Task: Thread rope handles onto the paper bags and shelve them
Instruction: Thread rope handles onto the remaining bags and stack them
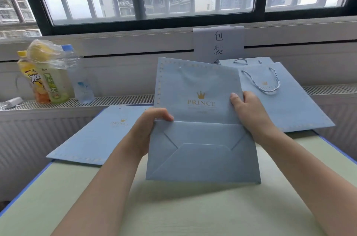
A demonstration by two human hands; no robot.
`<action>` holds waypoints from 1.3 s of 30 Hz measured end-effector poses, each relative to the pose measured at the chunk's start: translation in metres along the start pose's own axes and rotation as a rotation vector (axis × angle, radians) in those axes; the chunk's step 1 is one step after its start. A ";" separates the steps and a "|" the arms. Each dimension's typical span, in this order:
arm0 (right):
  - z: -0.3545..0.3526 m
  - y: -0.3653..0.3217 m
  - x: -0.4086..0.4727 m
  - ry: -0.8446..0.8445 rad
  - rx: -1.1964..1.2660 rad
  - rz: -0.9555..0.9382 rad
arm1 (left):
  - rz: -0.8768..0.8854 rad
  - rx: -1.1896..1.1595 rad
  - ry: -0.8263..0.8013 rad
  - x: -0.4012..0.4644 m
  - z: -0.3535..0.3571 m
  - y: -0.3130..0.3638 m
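Over table (193, 212) — both hands grip paper bag (201, 150).

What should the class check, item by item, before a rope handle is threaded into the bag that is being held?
1. Both hands grip the held bag, left hand and right hand: ok.
2. Handle hole visible near its top edge: ok, one small hole shows.
3. Loose rope within reach: cannot tell, none in view.
4. Finished bags with rope handles stacked on the right: ok.
5. Unthreaded bag waiting on the left: ok.
6. Table space in front: ok.
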State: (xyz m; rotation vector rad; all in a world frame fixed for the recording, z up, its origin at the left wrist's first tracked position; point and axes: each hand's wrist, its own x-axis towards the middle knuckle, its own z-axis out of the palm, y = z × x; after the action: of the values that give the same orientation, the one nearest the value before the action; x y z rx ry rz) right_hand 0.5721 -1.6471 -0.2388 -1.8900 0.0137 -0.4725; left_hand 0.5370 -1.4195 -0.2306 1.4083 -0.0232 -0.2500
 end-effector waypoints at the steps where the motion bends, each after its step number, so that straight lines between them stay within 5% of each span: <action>1: -0.001 0.000 0.000 -0.013 0.048 0.027 | 0.030 -0.018 -0.051 -0.001 0.001 0.000; 5: -0.006 -0.002 0.001 -0.028 0.060 0.082 | 0.023 -0.144 -0.083 0.005 -0.001 -0.001; 10: -0.005 0.003 0.005 -0.107 -0.047 0.113 | 0.160 0.026 0.279 0.025 -0.009 -0.011; 15: -0.003 0.001 -0.001 0.106 -0.368 -0.123 | 0.200 -0.073 0.345 0.031 -0.024 -0.013; 18: -0.007 -0.005 -0.003 0.190 -0.286 -0.292 | 0.155 -0.029 0.302 0.031 -0.020 -0.011; 23: -0.002 -0.017 -0.011 -0.129 0.126 -0.298 | 0.087 0.312 0.285 0.028 -0.009 -0.013; 28: 0.011 -0.020 -0.028 -0.553 0.101 -0.244 | 0.272 1.170 0.393 0.030 -0.002 -0.026; 31: 0.021 -0.019 -0.037 -0.605 0.045 -0.234 | 0.547 0.778 0.166 0.019 0.014 -0.021; 34: 0.025 -0.019 -0.038 -0.519 0.142 -0.211 | 0.519 0.507 -0.101 0.012 0.022 -0.016; 39: 0.016 -0.021 -0.028 -0.182 0.369 -0.179 | 0.441 0.458 -0.045 0.013 0.020 -0.018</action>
State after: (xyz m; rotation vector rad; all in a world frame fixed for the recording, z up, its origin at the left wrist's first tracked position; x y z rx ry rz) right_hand 0.5470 -1.6183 -0.2338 -1.5694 -0.3432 -0.3916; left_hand 0.5437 -1.4442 -0.2461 1.8071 -0.4473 0.1000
